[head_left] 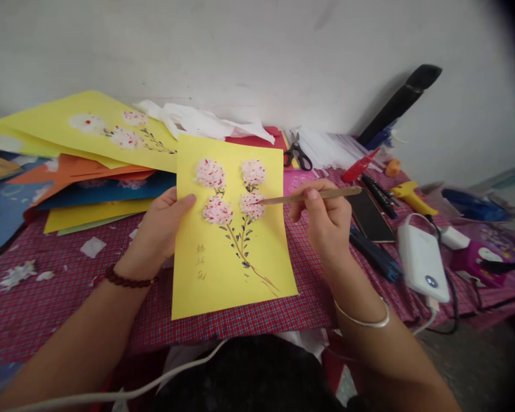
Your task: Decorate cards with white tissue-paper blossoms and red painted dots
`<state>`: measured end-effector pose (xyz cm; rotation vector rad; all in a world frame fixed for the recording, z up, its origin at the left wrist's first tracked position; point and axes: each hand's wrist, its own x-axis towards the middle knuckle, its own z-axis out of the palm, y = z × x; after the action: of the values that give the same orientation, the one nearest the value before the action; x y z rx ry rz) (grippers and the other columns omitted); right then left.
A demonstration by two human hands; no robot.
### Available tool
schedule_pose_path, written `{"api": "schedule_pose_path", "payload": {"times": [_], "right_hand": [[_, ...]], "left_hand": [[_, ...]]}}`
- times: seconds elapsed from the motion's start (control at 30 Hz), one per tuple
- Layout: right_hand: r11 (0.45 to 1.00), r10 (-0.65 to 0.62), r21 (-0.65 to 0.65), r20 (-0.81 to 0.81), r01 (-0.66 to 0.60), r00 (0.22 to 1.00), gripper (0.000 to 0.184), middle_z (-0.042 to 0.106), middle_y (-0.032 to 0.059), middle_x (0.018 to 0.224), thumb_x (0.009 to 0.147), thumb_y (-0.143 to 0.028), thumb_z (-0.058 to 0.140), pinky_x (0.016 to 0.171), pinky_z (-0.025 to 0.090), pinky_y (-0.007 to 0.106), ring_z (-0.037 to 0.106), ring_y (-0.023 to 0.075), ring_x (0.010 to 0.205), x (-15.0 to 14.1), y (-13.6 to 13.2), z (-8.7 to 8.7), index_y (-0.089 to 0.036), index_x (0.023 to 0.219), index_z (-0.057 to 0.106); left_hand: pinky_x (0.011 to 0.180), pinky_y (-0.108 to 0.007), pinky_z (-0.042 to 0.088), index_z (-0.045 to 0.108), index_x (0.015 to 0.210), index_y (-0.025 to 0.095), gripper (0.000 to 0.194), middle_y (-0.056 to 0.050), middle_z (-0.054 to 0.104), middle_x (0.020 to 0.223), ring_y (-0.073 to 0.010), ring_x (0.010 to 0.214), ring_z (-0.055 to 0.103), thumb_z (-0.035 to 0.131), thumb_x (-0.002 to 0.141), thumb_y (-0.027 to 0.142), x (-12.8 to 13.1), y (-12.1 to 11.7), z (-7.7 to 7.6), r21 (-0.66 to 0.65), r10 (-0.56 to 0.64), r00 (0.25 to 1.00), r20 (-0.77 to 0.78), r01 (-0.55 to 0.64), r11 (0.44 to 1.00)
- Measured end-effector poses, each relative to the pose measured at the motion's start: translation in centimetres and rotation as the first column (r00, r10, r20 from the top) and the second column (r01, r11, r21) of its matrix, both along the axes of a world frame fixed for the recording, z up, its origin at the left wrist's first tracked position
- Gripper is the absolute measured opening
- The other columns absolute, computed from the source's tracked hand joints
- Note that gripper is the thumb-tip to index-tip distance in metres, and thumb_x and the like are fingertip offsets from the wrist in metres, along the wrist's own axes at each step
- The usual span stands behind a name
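Observation:
My left hand grips the left edge of a yellow paper sheet, thumb in front and fingers behind. The sheet is tilted up towards me and bears pink-white flower heads flecked with red, dark leaves, brown stems and some written characters. In my right hand is a thin wooden stick, pinched between thumb and fingers. Its narrow tip lies at the lower right flower head; whether it touches I cannot tell.
More flower sheets and coloured papers lie at the left. Scissors sit behind the sheet. On the right are a red tube, a phone, a yellow glue gun and a white power bank with a cable.

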<state>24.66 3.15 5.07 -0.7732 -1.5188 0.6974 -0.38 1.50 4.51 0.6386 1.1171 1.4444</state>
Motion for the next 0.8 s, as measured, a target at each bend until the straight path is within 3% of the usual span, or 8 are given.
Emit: {"api": "schedule_pose_path", "payload": {"times": [0.13,0.33,0.57,0.8], "right_hand": [[0.999,0.026,-0.024,0.022,-0.026,0.999,0.023,0.058,-0.0047,0.059,0.1,-0.035,0.052,0.049,0.043,0.022,0.054,0.0078,0.049,-0.1,0.1,-0.2,-0.02,0.087,0.064],[0.999,0.034,-0.036,0.148,-0.029,0.988,0.029,0.059,-0.0028,0.062,0.101,-0.037,0.05,0.05,0.042,0.022,0.054,0.0079,0.053,-0.4,0.4,-0.9,-0.018,0.082,0.062],[0.999,0.024,-0.022,0.044,-0.023,0.999,0.021,0.057,-0.0041,0.06,0.1,-0.03,0.051,0.05,0.043,0.022,0.054,0.0083,0.052,-0.3,-0.1,-0.2,-0.019,0.088,0.063],[0.996,0.086,-0.034,0.157,-0.082,0.984,0.021,0.06,-0.0028,0.066,0.101,-0.031,0.05,0.052,0.043,0.023,0.055,0.0088,0.056,-0.8,-0.2,-1.1,-0.019,0.091,0.064]], "left_hand": [[0.056,-0.03,0.063,0.07,0.093,0.014,0.027,-0.007,0.079,0.081,-0.0184,0.057,0.07,0.078,0.067,0.012,0.0,0.0,-0.1,0.001,-0.007,1.0,0.004,0.007,1.0],[0.061,-0.034,0.064,0.069,0.093,0.014,0.027,-0.007,0.079,0.081,-0.0207,0.06,0.071,0.078,0.068,0.013,-0.1,-0.1,0.0,-0.02,0.001,1.0,-0.016,-0.002,1.0],[0.056,-0.032,0.062,0.069,0.095,0.015,0.027,-0.006,0.078,0.081,-0.0204,0.059,0.07,0.077,0.07,0.016,0.0,-0.2,0.1,-0.025,-0.006,1.0,-0.029,0.005,1.0],[0.056,-0.031,0.061,0.068,0.097,0.017,0.023,-0.006,0.076,0.081,-0.0205,0.062,0.072,0.071,0.074,0.017,-0.1,-0.3,0.0,-0.05,-0.028,0.997,-0.067,0.025,0.998]]}}
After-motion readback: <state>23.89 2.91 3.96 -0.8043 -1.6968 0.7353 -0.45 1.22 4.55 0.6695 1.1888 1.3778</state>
